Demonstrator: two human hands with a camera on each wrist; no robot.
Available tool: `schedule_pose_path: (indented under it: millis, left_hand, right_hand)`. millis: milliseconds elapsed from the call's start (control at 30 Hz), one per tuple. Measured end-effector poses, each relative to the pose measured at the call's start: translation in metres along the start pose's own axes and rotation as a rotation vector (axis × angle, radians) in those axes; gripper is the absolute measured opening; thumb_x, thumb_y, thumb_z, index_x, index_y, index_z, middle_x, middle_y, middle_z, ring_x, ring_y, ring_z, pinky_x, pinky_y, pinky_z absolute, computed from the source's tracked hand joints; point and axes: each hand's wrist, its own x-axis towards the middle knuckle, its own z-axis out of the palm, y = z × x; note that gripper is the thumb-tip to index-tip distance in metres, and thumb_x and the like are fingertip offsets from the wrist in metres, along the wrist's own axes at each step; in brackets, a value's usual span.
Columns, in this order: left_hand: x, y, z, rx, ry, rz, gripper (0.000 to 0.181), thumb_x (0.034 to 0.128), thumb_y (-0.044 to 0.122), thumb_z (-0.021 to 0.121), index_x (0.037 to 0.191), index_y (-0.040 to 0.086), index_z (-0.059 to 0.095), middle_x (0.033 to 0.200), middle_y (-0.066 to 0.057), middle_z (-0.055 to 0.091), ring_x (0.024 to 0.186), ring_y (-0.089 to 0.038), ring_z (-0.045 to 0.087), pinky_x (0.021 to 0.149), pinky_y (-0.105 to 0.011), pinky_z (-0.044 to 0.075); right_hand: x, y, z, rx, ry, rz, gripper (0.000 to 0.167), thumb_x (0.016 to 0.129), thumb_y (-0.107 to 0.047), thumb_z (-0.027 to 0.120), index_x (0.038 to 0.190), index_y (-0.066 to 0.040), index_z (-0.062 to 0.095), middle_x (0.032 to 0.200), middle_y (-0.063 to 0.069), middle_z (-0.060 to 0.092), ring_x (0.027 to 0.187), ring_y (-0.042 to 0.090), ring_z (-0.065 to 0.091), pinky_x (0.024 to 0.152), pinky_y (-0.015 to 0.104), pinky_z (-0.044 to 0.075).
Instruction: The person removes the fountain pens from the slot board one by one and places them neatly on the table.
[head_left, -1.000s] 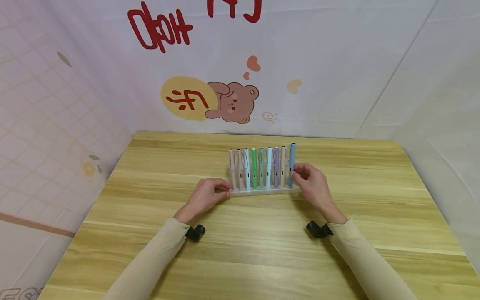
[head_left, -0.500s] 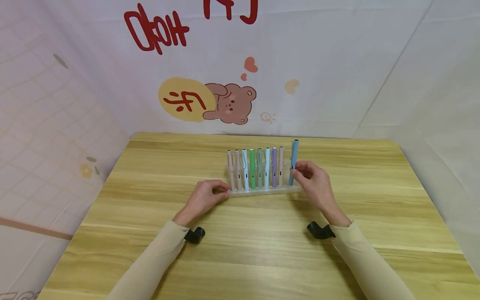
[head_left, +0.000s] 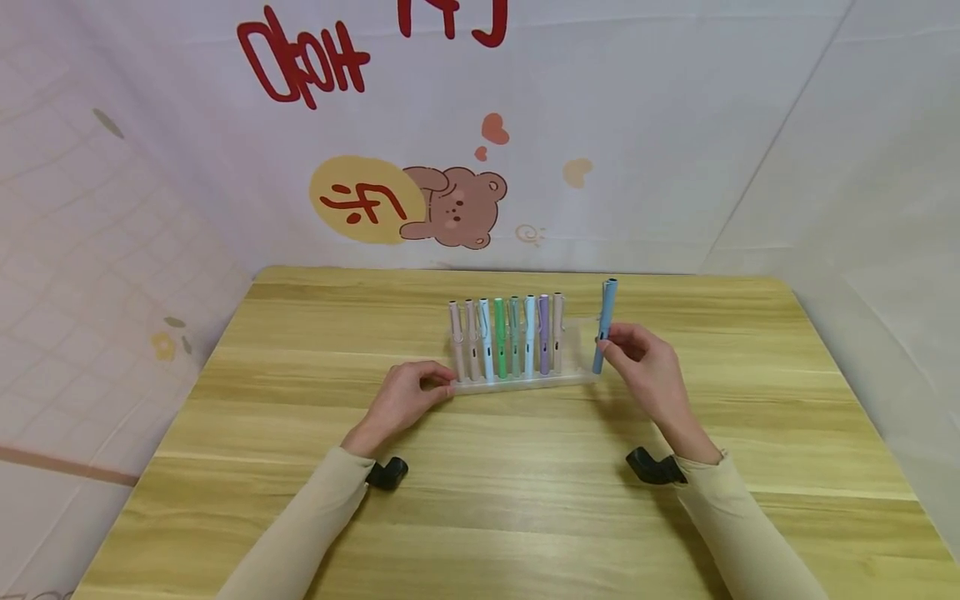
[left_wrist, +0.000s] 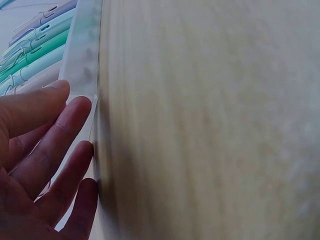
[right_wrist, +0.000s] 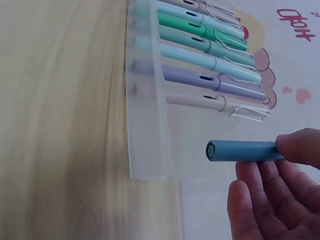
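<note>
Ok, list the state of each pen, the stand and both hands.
Clear stand: on the table.
Eight pens: capped, upright in the stand.
Blue pen: capped, out of the stand, slightly tilted.
Left hand: holding the stand's left end.
Right hand: pinching the blue pen.

Booth (head_left: 862, 208), printed cloth walls (head_left: 645, 133), wood-grain table (head_left: 510, 500)

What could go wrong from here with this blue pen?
The blue pen is pinched near its middle by the right hand, its lower end free of the rack, so it might slip or tilt. Swinging it leftward could knock the nearest pinkish-beige pen. The left hand holds only the rack's left end, so a bump at the other end might turn it.
</note>
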Motion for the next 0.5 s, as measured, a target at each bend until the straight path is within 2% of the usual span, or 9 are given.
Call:
schedule_pose_path:
  millis: [333,500]
  left_hand:
    - [0.000,-0.003,0.001,-0.009,0.005,0.012,0.017,0.0920,0.013,0.079,0.108,0.011,0.079,0.108,-0.001,0.077,0.110,-0.024,0.067,0.101,-0.047,0.050]
    - [0.000,-0.004,0.000,-0.004,0.014,0.018,0.017,0.0914,0.013,0.080,0.109,0.011,0.079,0.113,-0.003,0.076,0.115,-0.027,0.066,0.103,-0.048,0.049]
  right_hand:
    - [-0.004,0.008,-0.012,-0.010,0.016,0.025,0.037,0.102,-0.027,0.068,0.125,0.003,0.068,0.114,0.018,0.073,0.095,-0.003,0.064,0.082,0.011,0.050]
    - [-0.006,0.010,-0.019,0.019,0.001,0.052,0.039,0.102,-0.027,0.067,0.127,0.003,0.068,0.115,0.021,0.073,0.093,0.000,0.067,0.081,0.013,0.052]
